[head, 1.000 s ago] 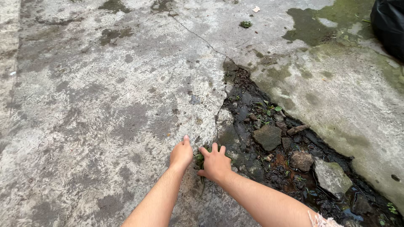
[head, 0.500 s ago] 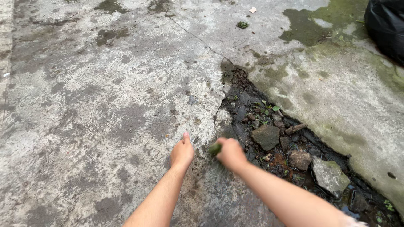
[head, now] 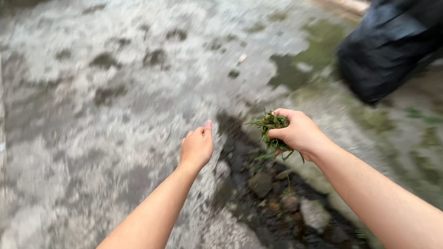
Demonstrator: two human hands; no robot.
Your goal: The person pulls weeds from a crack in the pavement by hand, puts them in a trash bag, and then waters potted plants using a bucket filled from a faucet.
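Nearest the camera, two bare forearms reach out over wet concrete ground [head: 92,138]. Below and between them a broken gap in the concrete [head: 277,203] holds dark soil and several rough stones [head: 314,213], blurred in this view.

The left hand [head: 197,146] hovers above the ground just left of the gap. It is loosely open, fingers gently curled and thumb pointing up, and it has hold of nothing.

The right hand [head: 299,133] is raised above the gap, a little farther out and to the right of the left hand, the two well apart. It is closed in a fist around a clump of green weeds [head: 272,131]. The clump sits in the palm side of the fist, facing left; thin leaves stick out above the curled fingers and more hang below the hand, clear of the ground.

Beyond the right hand, the concrete carries patches of green moss [head: 300,64]. Farther still, at the upper right, lies a black plastic bag [head: 392,41], well apart from the weeds. Small bits of debris [head: 242,58] lie on the concrete beyond the hands.
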